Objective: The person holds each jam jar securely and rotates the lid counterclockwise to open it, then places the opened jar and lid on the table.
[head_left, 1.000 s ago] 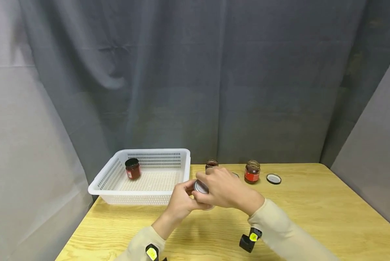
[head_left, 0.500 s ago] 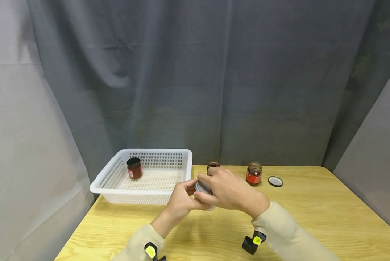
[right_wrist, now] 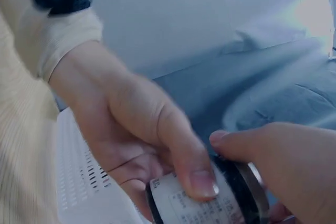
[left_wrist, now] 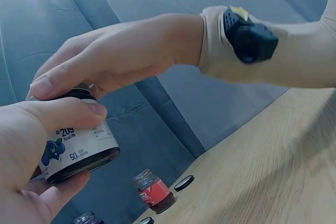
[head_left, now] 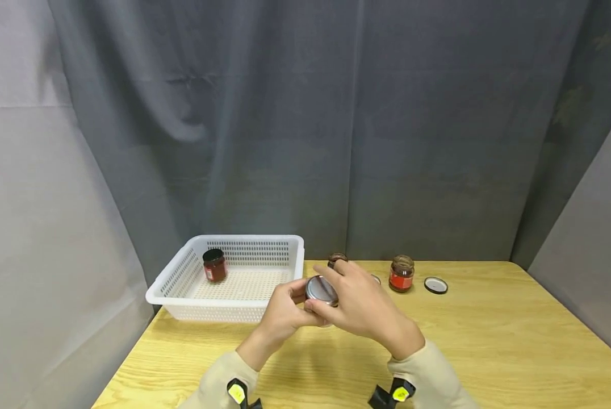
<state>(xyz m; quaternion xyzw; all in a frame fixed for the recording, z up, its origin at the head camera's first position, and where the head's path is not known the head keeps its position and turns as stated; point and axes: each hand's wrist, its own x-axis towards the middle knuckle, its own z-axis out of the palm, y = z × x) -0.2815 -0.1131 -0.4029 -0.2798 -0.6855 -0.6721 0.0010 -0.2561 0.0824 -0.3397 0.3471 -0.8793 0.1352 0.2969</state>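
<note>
In the head view a jar with a silvery lid (head_left: pixel 321 289) is held above the table between both hands. The left hand (head_left: pixel 283 311) grips the jar's body; in the left wrist view its thumb lies across the white label (left_wrist: pixel 84 142) with blueberries on it. From the right, the right hand (head_left: pixel 364 304) holds the lid by its rim, thumb and fingers around it. The right wrist view shows the left thumb on the label (right_wrist: pixel 184 203) and the right hand (right_wrist: pixel 294 163) at the dark lid edge.
A white basket (head_left: pixel 224 303) at the left holds a dark-lidded red jar (head_left: pixel 215 266). Behind the hands stands an open jar (head_left: pixel 338 259), with a lid (head_left: pixel 376 279) partly hidden. Farther right are an open red-labelled jar (head_left: pixel 401 274) and a lid (head_left: pixel 435 285).
The right hand has turned on the lid and its fingers have spread a little, so more of the lid's top shows. The left hand still grips the jar. The head view has shifted slightly.
</note>
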